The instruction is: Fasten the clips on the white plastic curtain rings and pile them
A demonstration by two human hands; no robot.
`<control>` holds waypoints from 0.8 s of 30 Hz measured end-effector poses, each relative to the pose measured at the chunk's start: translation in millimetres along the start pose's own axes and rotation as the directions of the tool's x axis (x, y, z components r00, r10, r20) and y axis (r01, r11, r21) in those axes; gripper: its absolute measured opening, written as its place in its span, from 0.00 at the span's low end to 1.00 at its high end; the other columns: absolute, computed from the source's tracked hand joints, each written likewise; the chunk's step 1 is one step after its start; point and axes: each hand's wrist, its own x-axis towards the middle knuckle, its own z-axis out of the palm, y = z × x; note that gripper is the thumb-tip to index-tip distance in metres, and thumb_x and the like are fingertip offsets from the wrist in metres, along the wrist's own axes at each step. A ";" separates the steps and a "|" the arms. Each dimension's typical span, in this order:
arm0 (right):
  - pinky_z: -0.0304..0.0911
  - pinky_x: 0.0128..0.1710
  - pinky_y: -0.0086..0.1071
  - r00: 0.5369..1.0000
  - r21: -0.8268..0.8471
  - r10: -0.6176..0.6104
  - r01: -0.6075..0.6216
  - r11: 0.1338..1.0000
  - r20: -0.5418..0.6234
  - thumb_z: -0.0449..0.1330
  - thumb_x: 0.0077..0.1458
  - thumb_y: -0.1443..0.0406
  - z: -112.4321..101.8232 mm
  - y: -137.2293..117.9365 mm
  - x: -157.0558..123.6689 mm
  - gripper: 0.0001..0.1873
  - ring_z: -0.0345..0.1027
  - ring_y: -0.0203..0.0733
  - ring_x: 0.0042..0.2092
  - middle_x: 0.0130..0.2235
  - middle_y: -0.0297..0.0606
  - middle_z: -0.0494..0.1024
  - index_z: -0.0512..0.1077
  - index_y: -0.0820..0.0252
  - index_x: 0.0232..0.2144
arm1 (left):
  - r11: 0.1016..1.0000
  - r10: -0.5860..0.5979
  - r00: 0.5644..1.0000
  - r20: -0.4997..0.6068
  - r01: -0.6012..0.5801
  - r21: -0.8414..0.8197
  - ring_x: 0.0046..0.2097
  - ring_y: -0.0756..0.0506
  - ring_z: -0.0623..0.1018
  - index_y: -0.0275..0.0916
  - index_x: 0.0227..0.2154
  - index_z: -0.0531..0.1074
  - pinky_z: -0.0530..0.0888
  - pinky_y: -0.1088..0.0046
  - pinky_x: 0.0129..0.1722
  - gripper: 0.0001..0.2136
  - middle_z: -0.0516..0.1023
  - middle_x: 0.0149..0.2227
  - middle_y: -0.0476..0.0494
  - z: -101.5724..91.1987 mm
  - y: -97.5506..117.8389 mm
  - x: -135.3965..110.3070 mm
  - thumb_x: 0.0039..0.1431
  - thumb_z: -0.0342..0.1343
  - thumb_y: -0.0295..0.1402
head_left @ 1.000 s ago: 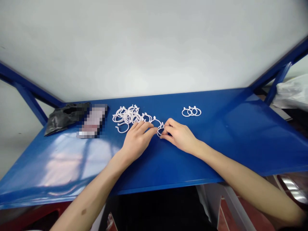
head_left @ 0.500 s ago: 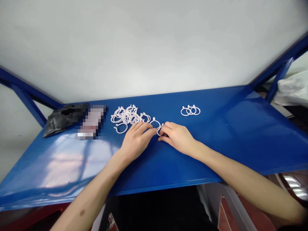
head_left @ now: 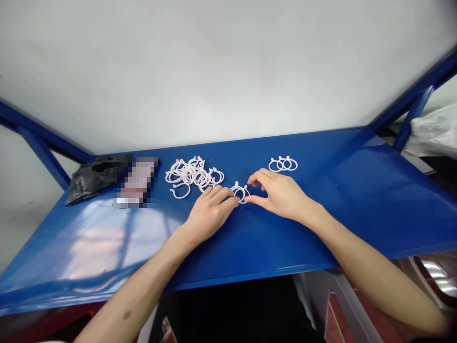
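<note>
Head view, right hand (head_left: 282, 195) opened, rings (head_left: 240, 191) (two) drawn together

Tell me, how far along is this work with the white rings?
Done, apparently: one set of three lies apart, back right. In hand: left hand and right hand touch a small cluster. To do: the loose pile beside the left hand, probably most of the rings.

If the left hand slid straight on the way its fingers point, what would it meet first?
The small white ring cluster on the blue shelf; the left hand seems to touch it with its fingertips. Just beyond lies the right hand, though depth is unclear.
</note>
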 end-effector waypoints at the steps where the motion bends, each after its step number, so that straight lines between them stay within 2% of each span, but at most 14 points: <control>1: 0.66 0.38 0.36 0.999 -0.006 -0.001 0.002 1.000 0.048 0.65 0.60 0.54 1.7 -0.2 -0.1 0.17 0.74 0.45 0.41 0.44 0.38 0.78 0.69 0.56 0.46 | 1.000 -0.006 1.000 0.015 0.006 0.000 0.38 0.46 0.74 0.39 0.40 0.76 0.72 0.68 0.40 0.06 0.78 0.38 0.45 1.2 0.2 -0.3 0.69 0.54 0.30; 4: 0.68 0.42 0.39 0.991 -0.029 -0.038 0.042 0.999 0.128 0.67 0.58 0.57 8.5 -1.7 0.0 0.18 0.74 0.49 0.46 0.47 0.40 0.78 0.69 0.56 0.47 | 0.999 -0.035 0.999 0.037 0.036 -0.019 0.40 0.46 0.74 0.39 0.41 0.76 0.73 0.67 0.41 0.06 0.78 0.38 0.44 5.0 -0.5 -1.8 0.69 0.54 0.31; 7: 0.68 0.46 0.42 0.989 -0.035 -0.071 0.076 0.996 0.132 0.66 0.60 0.59 13.7 -2.9 0.8 0.15 0.72 0.49 0.48 0.48 0.42 0.77 0.69 0.57 0.46 | 0.995 -0.081 0.996 0.025 0.082 -0.050 0.40 0.46 0.75 0.39 0.40 0.76 0.74 0.66 0.43 0.06 0.78 0.38 0.45 8.7 -1.3 -2.7 0.68 0.54 0.30; 14: 0.68 0.46 0.41 0.994 -0.010 -0.061 0.062 0.998 0.093 0.64 0.62 0.61 18.4 -1.6 2.3 0.12 0.72 0.48 0.47 0.46 0.41 0.77 0.69 0.59 0.45 | 0.977 -0.164 0.986 0.008 0.164 -0.133 0.41 0.46 0.77 0.37 0.39 0.74 0.76 0.66 0.43 0.04 0.77 0.40 0.43 12.1 -0.5 -1.8 0.68 0.54 0.29; 18: 0.68 0.44 0.40 0.991 -0.051 -0.073 0.079 0.996 0.112 0.62 0.63 0.59 19.2 -1.6 1.8 0.11 0.71 0.48 0.46 0.45 0.42 0.76 0.71 0.59 0.44 | 0.961 -0.204 0.979 0.014 0.202 -0.189 0.42 0.46 0.78 0.37 0.40 0.73 0.77 0.65 0.44 0.05 0.76 0.41 0.42 11.1 -1.0 -1.5 0.69 0.51 0.28; 22: 0.67 0.44 0.39 0.985 -0.111 -0.113 0.128 0.985 0.132 0.61 0.64 0.58 19.4 -1.4 3.0 0.10 0.70 0.46 0.44 0.45 0.41 0.75 0.75 0.57 0.44 | 0.963 -0.218 0.976 0.011 0.216 -0.161 0.42 0.45 0.77 0.36 0.40 0.73 0.77 0.64 0.44 0.05 0.77 0.40 0.42 11.7 -3.1 -1.9 0.69 0.52 0.27; 24: 0.66 0.43 0.37 0.985 -0.162 -0.090 0.113 0.980 0.146 0.60 0.65 0.61 17.2 0.6 4.1 0.07 0.70 0.44 0.43 0.44 0.40 0.75 0.76 0.57 0.42 | 0.968 -0.219 0.976 0.023 0.220 -0.122 0.41 0.44 0.76 0.36 0.39 0.74 0.76 0.63 0.44 0.05 0.77 0.40 0.42 12.0 -4.1 -2.2 0.68 0.53 0.27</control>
